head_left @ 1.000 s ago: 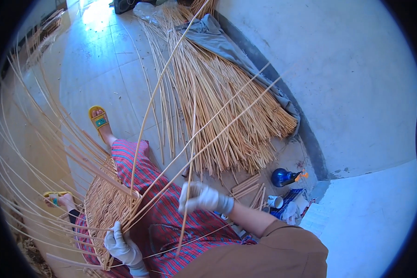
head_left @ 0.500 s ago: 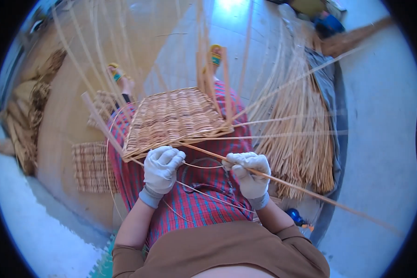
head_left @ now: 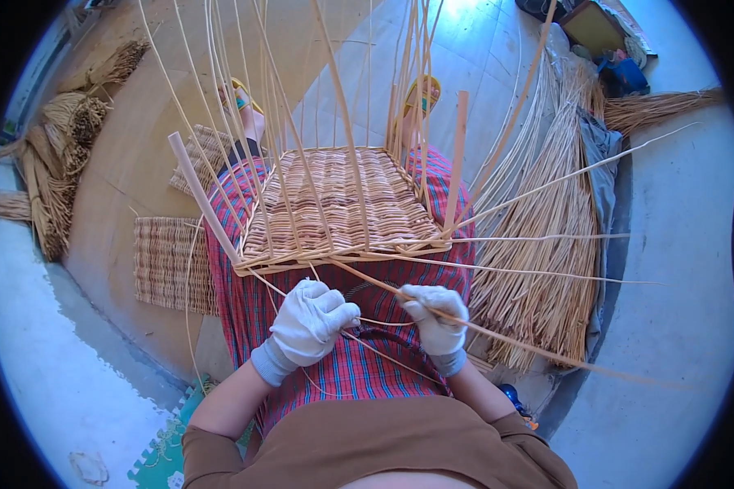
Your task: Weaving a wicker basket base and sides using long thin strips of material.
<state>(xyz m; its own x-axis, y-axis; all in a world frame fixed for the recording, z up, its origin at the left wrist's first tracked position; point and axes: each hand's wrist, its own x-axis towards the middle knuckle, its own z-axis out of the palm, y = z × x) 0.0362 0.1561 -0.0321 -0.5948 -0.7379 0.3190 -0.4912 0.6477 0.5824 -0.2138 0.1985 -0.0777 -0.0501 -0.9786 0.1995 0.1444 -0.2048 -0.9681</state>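
On my lap rests a woven wicker basket base (head_left: pixel 334 200), rectangular, with thin stakes rising around its edges and a thicker peg at each near corner. Just below its near edge my left hand (head_left: pixel 306 324), in a white glove, is closed around a thin pale cane strand (head_left: pixel 387 323). My right hand (head_left: pixel 437 319), gloved too, pinches a thicker tan cane (head_left: pixel 506 332) that runs from the near edge out to the right. Some loose strands cross beneath the left hand; their exact path inside its fingers is hidden.
A large spread of loose cane (head_left: pixel 538 244) lies on the right over a grey sheet. Woven panels (head_left: pixel 171 265) lie at left on the floor, with cane bundles (head_left: pixel 57 163) farther left. Long strands (head_left: pixel 563 179) stick out rightward from the base.
My left hand has moved slightly right and lower, nearer my right hand, which keeps its pinch on the tan cane. The whole view has shifted, and the base's near edge looks more level.
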